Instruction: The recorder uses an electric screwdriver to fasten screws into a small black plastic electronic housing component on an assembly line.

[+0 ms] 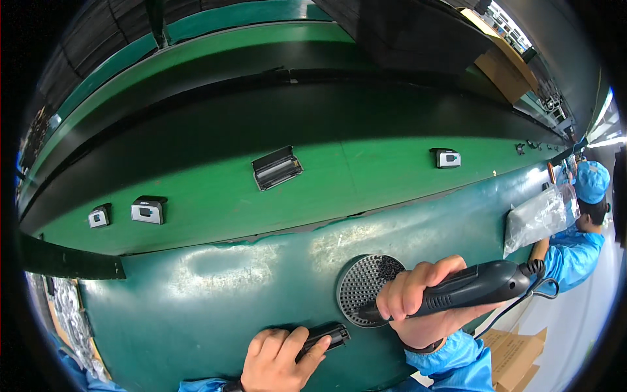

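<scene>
My right hand is closed round a black electric screwdriver, which lies nearly level with its cord trailing off to the right. Its front end points down to the left, over a round grey perforated screw tray with small dark screws gathered at the far right part. Where the bit meets the tray is hard to make out. Below and left of the tray, my left hand grips a black plastic housing close to the tabletop. The palm and fingers hide much of that housing.
Beyond the teal bench runs a green conveyor belt. On it sit an open black casing and several silver-and-black devices. To the right are a clear plastic bag, a person in blue and a cardboard box.
</scene>
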A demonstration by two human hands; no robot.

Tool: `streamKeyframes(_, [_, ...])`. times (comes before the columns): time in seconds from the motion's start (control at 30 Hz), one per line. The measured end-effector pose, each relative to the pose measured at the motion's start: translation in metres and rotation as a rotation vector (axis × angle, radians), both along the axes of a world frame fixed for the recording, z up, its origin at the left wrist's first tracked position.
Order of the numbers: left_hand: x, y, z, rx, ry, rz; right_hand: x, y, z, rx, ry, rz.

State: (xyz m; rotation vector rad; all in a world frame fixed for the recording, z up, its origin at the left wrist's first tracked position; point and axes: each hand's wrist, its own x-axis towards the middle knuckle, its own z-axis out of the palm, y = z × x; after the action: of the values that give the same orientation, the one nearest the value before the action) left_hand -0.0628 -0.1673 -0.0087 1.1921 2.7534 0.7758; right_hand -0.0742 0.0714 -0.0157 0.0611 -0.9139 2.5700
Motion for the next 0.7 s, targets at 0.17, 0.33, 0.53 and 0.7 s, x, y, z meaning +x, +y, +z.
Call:
streamKeyframes(0.17, [-0.001,-0.001,-0.001,-0.008,-0.018,-0.015,-0.005,-0.004,0.002,-0.030,-0.107,-0.093])
streamKeyframes(0.33, [-0.002,0.002,-0.003,-0.017,-0.005,-0.012,-0.007,-0.001,-0.001,-0.072,-0.153,-0.105])
streamKeyframes(0.53, [-0.004,0.003,-0.003,-0.030,-0.008,-0.016,-0.008,0.002,-0.003,-0.039,-0.103,-0.075])
streamKeyframes(0.7, [-0.002,0.006,-0.003,-0.036,0.010,0.003,-0.002,0.008,0.004,0.428,0.208,0.150])
